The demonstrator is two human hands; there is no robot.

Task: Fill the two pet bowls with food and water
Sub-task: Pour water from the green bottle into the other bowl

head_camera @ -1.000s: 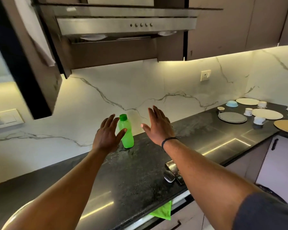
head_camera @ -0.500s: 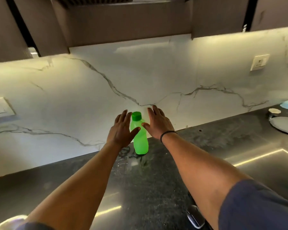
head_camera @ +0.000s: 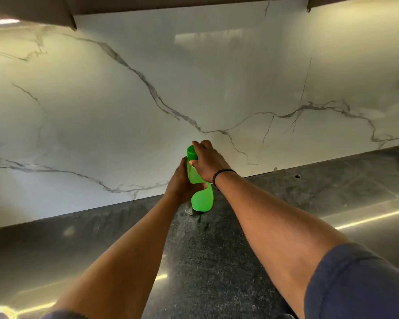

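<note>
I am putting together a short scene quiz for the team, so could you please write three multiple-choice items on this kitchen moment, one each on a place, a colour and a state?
1. Where does the bottle stand?
A. on the dark counter near the marble wall
B. in a sink
C. on a shelf

2. What colour is the bottle?
A. blue
B. green
C. white

3. How is the cap?
A. lying on the counter
B. missing
C. on the bottle, under the right hand

Answers:
1 A, its base rests on the counter close to the wall.
2 B, body and cap are bright green.
3 C, the right hand's fingers curl over the cap while the left hand grips the body.
</note>
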